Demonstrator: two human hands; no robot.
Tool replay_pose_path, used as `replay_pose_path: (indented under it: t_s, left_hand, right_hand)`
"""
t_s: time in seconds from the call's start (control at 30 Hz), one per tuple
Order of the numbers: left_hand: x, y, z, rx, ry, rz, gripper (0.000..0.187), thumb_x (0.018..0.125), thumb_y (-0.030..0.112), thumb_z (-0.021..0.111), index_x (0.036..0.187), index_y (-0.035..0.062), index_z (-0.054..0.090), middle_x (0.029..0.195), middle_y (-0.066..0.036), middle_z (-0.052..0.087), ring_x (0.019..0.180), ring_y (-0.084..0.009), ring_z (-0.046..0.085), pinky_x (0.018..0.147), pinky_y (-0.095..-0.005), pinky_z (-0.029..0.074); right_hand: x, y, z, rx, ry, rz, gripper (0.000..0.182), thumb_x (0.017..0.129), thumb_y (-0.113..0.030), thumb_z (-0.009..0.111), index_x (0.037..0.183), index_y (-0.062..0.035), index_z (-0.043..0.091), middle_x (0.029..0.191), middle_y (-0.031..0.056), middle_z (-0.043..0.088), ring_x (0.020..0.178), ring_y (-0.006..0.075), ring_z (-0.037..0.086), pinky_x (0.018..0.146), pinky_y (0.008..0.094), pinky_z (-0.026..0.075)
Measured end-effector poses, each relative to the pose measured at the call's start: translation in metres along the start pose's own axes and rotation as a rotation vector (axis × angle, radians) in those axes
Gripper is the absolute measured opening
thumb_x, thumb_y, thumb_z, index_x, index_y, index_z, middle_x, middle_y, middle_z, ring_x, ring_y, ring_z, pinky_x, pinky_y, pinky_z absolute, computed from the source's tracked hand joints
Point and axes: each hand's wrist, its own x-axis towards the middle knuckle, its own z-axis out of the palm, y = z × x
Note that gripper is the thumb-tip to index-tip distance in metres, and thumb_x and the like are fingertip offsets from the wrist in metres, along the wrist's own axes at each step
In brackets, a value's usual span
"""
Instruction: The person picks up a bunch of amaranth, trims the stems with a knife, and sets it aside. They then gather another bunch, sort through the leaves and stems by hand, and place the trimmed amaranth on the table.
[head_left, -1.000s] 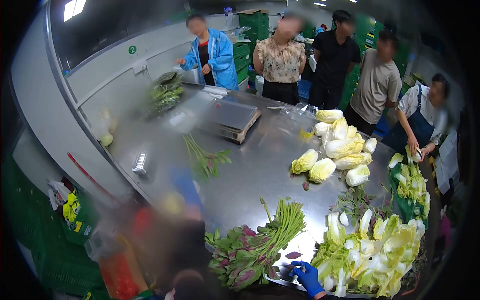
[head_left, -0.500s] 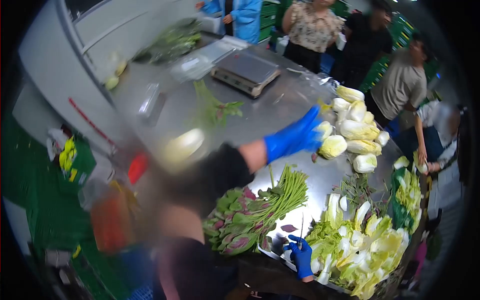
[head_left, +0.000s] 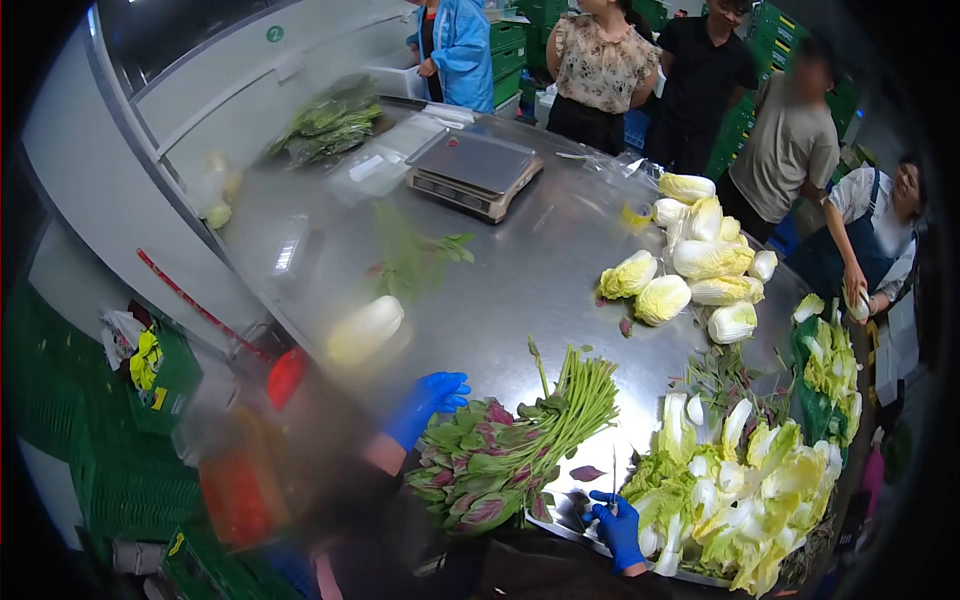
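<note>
My left hand, in a blue glove, is by the upper left of a bundle of red-and-green amaranth; its fingers are stretched out and hold nothing. Low on the table's near edge, my right hand, also blue-gloved, is closed around a knife, blade pointing up. Beside it on the right lies a heap of loose cabbage leaves. A pile of trimmed napa cabbages rests farther back on the right. One single napa cabbage, blurred, lies to the left.
A scale stands on the metal table toward the back. Bagged greens lie behind it on the left. Trimmings and a green net bag are at the right. Several people stand around the far and right sides; one handles a cabbage.
My left hand has drawn back from the cabbage pile to the amaranth, uncovering a cabbage at the pile's left edge. My right hand keeps the knife. The view has shifted slightly.
</note>
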Motion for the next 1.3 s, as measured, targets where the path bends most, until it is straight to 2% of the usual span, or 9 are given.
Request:
replay_pose_path:
  t_s: [0.2, 0.4, 0.43, 0.73, 1.0, 1.03, 1.1, 1.27, 1.3]
  left_hand:
    - [0.001, -0.030, -0.012, -0.061, -0.039, 0.143, 0.042, 0.090, 0.030, 0.053, 0.121, 0.0006, 0.054, 0.108, -0.014, 0.063, 0.089, -0.0214, 0.064, 0.076, -0.0347, 0.052]
    - [0.018, -0.031, -0.012, 0.014, -0.087, 0.005, 0.048, 0.087, 0.035, 0.058, 0.125, 0.0058, 0.050, 0.111, -0.011, 0.062, 0.089, -0.0189, 0.063, 0.076, -0.0324, 0.050]
    - [0.020, -0.026, -0.009, 0.017, -0.101, 0.018, 0.048, 0.087, 0.035, 0.058, 0.125, 0.0058, 0.050, 0.111, -0.011, 0.062, 0.088, -0.0186, 0.063, 0.075, -0.0320, 0.050]
    - [0.007, -0.008, 0.024, 0.112, -0.123, 0.111, 0.046, 0.086, 0.033, 0.061, 0.123, 0.0059, 0.053, 0.108, -0.011, 0.063, 0.088, -0.0179, 0.063, 0.077, -0.0309, 0.050]
    - [-0.004, -0.015, 0.056, 0.885, 0.089, 0.556, 0.049, 0.079, 0.035, 0.067, 0.118, 0.0064, 0.056, 0.107, -0.013, 0.063, 0.097, -0.0250, 0.062, 0.084, -0.0346, 0.048]
    - [-0.004, -0.017, 0.056, 0.949, 0.099, 0.624, 0.050, 0.079, 0.036, 0.067, 0.118, 0.0069, 0.056, 0.108, -0.013, 0.062, 0.098, -0.0265, 0.061, 0.085, -0.0354, 0.048]
    - [-0.007, -0.014, 0.062, 0.952, 0.104, 0.639, 0.050, 0.078, 0.036, 0.068, 0.117, 0.0069, 0.057, 0.110, -0.013, 0.061, 0.101, -0.0284, 0.060, 0.086, -0.0358, 0.047]
    - [-0.020, -0.001, 0.084, 0.999, 0.060, 0.710, 0.046, 0.079, 0.030, 0.068, 0.117, 0.0077, 0.057, 0.111, -0.012, 0.060, 0.102, -0.0255, 0.059, 0.087, -0.0346, 0.046]
    - [-0.021, 0.003, 0.089, 0.982, 0.036, 0.726, 0.044, 0.079, 0.028, 0.068, 0.117, 0.0077, 0.057, 0.111, -0.012, 0.061, 0.101, -0.0240, 0.059, 0.086, -0.0341, 0.046]
  right_hand:
    - [-0.005, -0.008, 0.011, -0.065, -0.016, -0.032, 0.022, 0.085, -0.009, 0.059, 0.107, -0.0037, 0.062, 0.072, 0.0050, 0.065, 0.046, 0.0043, 0.047, 0.042, 0.0182, 0.034]
    - [0.014, 0.042, 0.005, -0.003, 0.009, -0.187, 0.022, 0.084, -0.005, 0.057, 0.105, -0.0014, 0.062, 0.073, 0.0071, 0.066, 0.046, 0.0051, 0.049, 0.040, 0.0182, 0.035]
    - [-0.001, 0.009, 0.005, -0.109, -0.022, -0.044, 0.023, 0.081, -0.006, 0.061, 0.104, -0.0037, 0.064, 0.072, 0.0029, 0.066, 0.053, 0.0049, 0.052, 0.051, 0.0208, 0.042]
    - [-0.020, 0.005, 0.004, -0.021, 0.032, -0.043, 0.020, 0.086, -0.008, 0.059, 0.105, -0.0026, 0.062, 0.073, 0.0039, 0.067, 0.054, 0.0036, 0.050, 0.049, 0.0179, 0.036]
    - [-0.022, 0.020, -0.008, 0.125, 0.136, -0.152, 0.020, 0.089, -0.012, 0.057, 0.105, -0.0001, 0.060, 0.091, 0.0092, 0.065, 0.070, 0.0104, 0.061, 0.064, 0.0224, 0.049]
    - [-0.019, 0.027, -0.010, 0.105, 0.159, -0.202, 0.021, 0.090, -0.014, 0.057, 0.106, -0.0003, 0.059, 0.086, 0.0083, 0.065, 0.065, 0.0085, 0.058, 0.058, 0.0209, 0.045]
    - [-0.017, 0.035, -0.012, 0.065, 0.207, -0.304, 0.024, 0.091, -0.019, 0.056, 0.107, -0.0009, 0.059, 0.075, 0.0065, 0.066, 0.055, 0.0047, 0.054, 0.046, 0.0178, 0.038]
    - [-0.023, 0.011, -0.017, 0.117, 0.210, 0.025, 0.025, 0.089, -0.021, 0.059, 0.107, -0.0032, 0.061, 0.075, 0.0023, 0.062, 0.059, 0.0060, 0.054, 0.049, 0.0193, 0.039]
    - [-0.017, 0.028, -0.018, 0.211, 0.178, -0.107, 0.028, 0.088, -0.020, 0.060, 0.110, -0.0031, 0.060, 0.082, 0.0042, 0.063, 0.066, 0.0068, 0.056, 0.057, 0.0202, 0.043]
